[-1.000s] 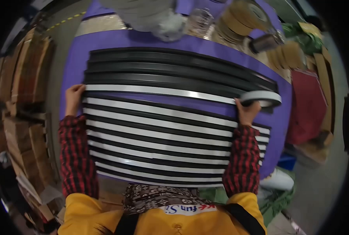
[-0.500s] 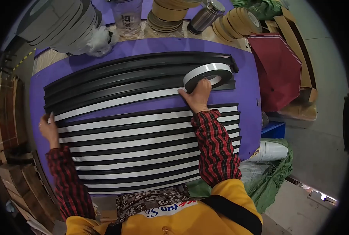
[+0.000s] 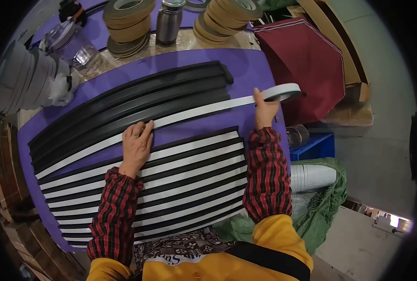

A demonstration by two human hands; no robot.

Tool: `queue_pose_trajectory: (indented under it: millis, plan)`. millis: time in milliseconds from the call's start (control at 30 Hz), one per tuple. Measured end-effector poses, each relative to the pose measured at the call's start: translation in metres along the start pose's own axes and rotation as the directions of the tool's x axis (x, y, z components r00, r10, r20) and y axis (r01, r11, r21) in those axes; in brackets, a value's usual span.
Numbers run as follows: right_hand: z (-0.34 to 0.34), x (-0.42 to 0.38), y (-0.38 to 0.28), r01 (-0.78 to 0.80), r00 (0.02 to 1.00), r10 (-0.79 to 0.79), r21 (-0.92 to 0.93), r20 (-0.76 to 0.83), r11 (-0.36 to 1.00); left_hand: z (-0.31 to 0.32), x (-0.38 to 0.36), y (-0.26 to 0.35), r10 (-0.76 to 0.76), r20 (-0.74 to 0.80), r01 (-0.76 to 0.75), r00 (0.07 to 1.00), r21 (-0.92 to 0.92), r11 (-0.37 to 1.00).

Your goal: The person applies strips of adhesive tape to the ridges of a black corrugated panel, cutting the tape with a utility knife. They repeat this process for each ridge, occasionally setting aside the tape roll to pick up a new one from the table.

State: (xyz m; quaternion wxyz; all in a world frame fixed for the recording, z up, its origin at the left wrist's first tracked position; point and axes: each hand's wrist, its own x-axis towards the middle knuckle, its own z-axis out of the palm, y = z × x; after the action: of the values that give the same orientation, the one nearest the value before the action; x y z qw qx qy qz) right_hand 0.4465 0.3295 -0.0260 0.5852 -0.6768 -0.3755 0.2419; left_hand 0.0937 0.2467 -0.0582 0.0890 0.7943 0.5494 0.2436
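My right hand grips a roll of white-faced tape past the right ends of the black strips. From the roll, a white length of tape runs left along the nearest of the upper black strips. My left hand lies on that taped strip near its middle, fingers stretched out and holding nothing. Below it, several black strips faced with white tape lie side by side on the purple table.
Tape rolls, a metal flask and a clear plastic cup stand along the back. Large grey rolls are at far left. A dark red umbrella and a blue bin are at the right.
My right hand has carried the tape roll rightward beyond the strip ends, drawing out more tape. My left hand has moved from the strip's left end to its middle. The view has shifted.
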Motion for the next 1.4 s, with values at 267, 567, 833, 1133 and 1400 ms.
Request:
queue_pose_trajectory:
  millis: [267, 567, 833, 1133, 1400]
  plan:
    - [0.003, 0.022, 0.060, 0.476, 0.872, -0.396, -0.686, 0.287, 0.550, 0.001, 0.001, 0.002, 0.007, 0.056, -0.012, 0.998, 0.080, 0.997]
    - [0.011, 0.029, 0.001, 0.638, 0.748, -0.539, -0.643, 0.387, 0.423, 0.013, 0.031, 0.023, 0.137, -0.025, -0.128, 0.990, 0.214, 0.968]
    - [0.090, 0.065, 0.005, 0.557, 0.784, -0.083, -0.638, 0.615, 0.531, 0.092, 0.105, 0.089, 0.310, -0.026, -0.310, 0.950, -0.002, 0.951]
    - [0.110, 0.041, 0.023, 0.523, 0.852, -0.198, -0.787, 0.484, 0.327, 0.094, 0.103, 0.088, 0.296, 0.002, -0.296, 0.955, 0.045, 0.954]
    - [0.028, 0.014, -0.018, 0.436, 0.859, -0.089, -0.629, 0.505, 0.644, 0.091, 0.102, 0.089, 0.292, -0.013, -0.292, 0.956, 0.022, 0.956]
